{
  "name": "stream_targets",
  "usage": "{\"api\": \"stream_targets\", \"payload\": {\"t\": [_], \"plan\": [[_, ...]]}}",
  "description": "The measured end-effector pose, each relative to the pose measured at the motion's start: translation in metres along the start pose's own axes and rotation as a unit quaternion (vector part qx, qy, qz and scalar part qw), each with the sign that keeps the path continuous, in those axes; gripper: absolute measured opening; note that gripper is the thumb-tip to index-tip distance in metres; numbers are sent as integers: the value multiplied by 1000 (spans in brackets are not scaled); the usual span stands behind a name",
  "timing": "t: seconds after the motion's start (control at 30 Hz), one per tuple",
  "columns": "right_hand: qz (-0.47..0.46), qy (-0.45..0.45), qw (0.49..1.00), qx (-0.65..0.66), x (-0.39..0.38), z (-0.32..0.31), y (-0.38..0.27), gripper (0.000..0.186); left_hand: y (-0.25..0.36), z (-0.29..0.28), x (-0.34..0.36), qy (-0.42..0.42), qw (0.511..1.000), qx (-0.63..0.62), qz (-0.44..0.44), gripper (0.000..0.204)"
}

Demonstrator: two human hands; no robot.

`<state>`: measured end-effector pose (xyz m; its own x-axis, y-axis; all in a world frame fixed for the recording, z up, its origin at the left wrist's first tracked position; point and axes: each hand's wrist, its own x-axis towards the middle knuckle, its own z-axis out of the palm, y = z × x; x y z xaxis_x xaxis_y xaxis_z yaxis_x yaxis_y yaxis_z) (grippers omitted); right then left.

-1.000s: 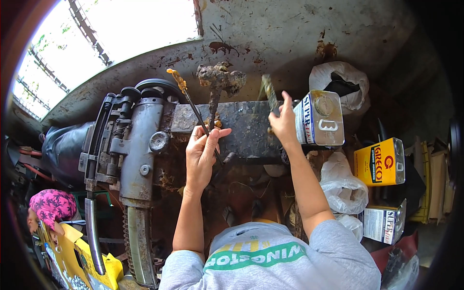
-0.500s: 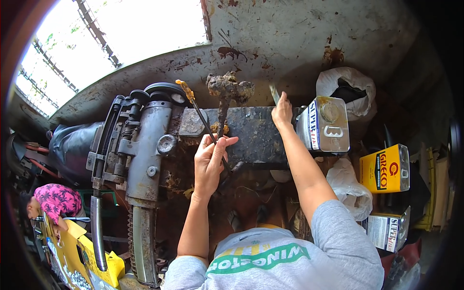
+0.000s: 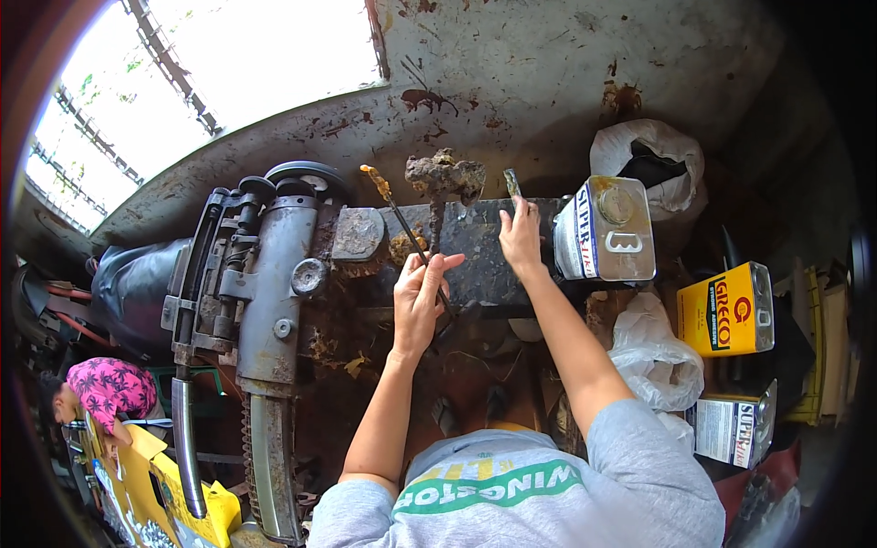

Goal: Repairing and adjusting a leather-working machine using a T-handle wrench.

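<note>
My left hand [image 3: 418, 306] is closed on a thin dark rod [image 3: 402, 219] tipped with a yellowish-brown clump; its index finger points right. The rod slants up to the left. Just behind that hand rises a dark stalk with a crusty, lumpy head [image 3: 445, 173]; whether the hand touches the stalk cannot be told. My right hand [image 3: 522, 239], over the dark bench top [image 3: 484, 267], grips a short, flat, pale strip [image 3: 511, 183] that sticks up past the fingertips. What kind of thing the strip is does not show.
A grey cylindrical machine [image 3: 274, 274] with a handwheel stands at left. Right of my right hand is a square metal tin [image 3: 621, 228], with an open white sack [image 3: 671, 151] behind it. A yellow tin [image 3: 726, 310] sits farther right. Another person [image 3: 111, 391] bends over at lower left.
My left hand has moved right with the rod. My right hand has come down and slightly left, and the strip in it, blurred before, now shows more sharply. The view has shifted a little.
</note>
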<state>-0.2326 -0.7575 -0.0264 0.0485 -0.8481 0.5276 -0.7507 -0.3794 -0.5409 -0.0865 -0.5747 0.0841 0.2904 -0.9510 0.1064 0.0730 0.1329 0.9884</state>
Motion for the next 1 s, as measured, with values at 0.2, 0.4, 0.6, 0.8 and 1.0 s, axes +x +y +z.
{"api": "stream_targets", "payload": {"t": [0.2, 0.4, 0.6, 0.8, 1.0], "plan": [[4, -123, 933, 339, -84, -107, -101, 18, -40, 13, 11, 17, 998, 53, -2, 37], [77, -196, 920, 330, -113, -102, -80, 38, -72, 42, 9, -10, 998, -28, -55, 38], [205, -175, 821, 502, -106, -113, -69, 37, -99, 48, 16, -26, 988, -96, -116, 48], [224, -119, 850, 461, -87, -139, -59, 32, -130, 46, 21, 41, 981, -105, -158, 51], [196, -137, 889, 390, -79, -129, -50, 23, -164, 52, 42, 38, 982, -137, -124, 47]]}}
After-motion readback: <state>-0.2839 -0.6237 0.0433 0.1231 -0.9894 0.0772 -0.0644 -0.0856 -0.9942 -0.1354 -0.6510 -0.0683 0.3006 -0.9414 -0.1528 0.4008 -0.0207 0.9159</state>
